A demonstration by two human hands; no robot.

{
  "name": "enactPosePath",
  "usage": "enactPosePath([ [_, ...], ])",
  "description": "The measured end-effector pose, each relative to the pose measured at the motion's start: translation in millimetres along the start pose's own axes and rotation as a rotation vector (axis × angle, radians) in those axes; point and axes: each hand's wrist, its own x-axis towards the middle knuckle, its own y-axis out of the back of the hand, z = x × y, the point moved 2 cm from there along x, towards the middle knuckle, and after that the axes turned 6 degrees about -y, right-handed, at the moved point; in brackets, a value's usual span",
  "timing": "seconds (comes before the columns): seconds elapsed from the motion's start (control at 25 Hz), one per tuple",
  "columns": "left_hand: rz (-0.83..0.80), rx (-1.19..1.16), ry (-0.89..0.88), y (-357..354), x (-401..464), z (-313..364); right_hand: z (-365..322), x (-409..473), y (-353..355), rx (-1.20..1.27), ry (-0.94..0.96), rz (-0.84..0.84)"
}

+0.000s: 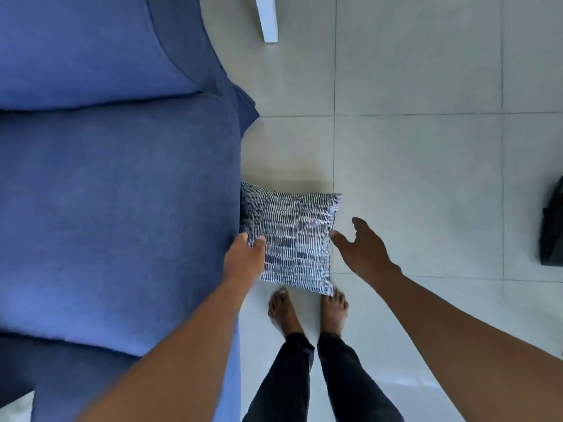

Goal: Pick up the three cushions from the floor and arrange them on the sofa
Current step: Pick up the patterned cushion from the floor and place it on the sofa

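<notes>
One cushion (292, 236), dark blue with a white dashed pattern, lies on the tiled floor right against the front of the blue sofa (115, 214). My left hand (245, 258) is at its left edge, thumb on top of the fabric and fingers curled at the edge next to the sofa. My right hand (362, 248) hovers at the cushion's right edge with fingers spread, its thumb tip just touching or nearly touching the fabric. No other cushions are in view.
My bare feet (307, 312) stand just behind the cushion. A dark bag (553, 226) sits on the floor at the right edge. A white furniture leg (268, 18) stands at the top. Pale floor tiles (417, 178) stretch to the right.
</notes>
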Motion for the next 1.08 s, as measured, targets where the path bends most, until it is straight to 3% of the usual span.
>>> enactPosePath([
  [0.16, 0.053, -0.056, 0.026, -62.2, 94.2, -15.0, 23.6, 103.6, -55.7, 0.07, -0.071, -0.014],
  [0.36, 0.302, -0.133, 0.146, -122.2, 205.1, -61.2, 67.6, 206.6, -121.4, 0.135, -0.129, 0.002],
  [0.52, 0.427, -0.204, 0.18, -135.6, 258.0, -92.9, 90.8, 236.1, -151.3, 0.388, -0.227, -0.038],
  [0.68, 0.293, -0.314, 0.227, -151.9, 265.9, -111.5, 94.4, 238.0, -165.9, 0.518, -0.244, -0.175],
  [0.84, 0.103, -0.454, 0.294, -160.5, 245.4, -104.9, 93.5, 234.9, -150.2, 0.548, -0.302, -0.122],
  [1.08, -0.012, -0.565, 0.176, -136.6, 155.2, -59.2, 80.8, 181.6, -69.3, 0.572, -0.291, -0.048],
])
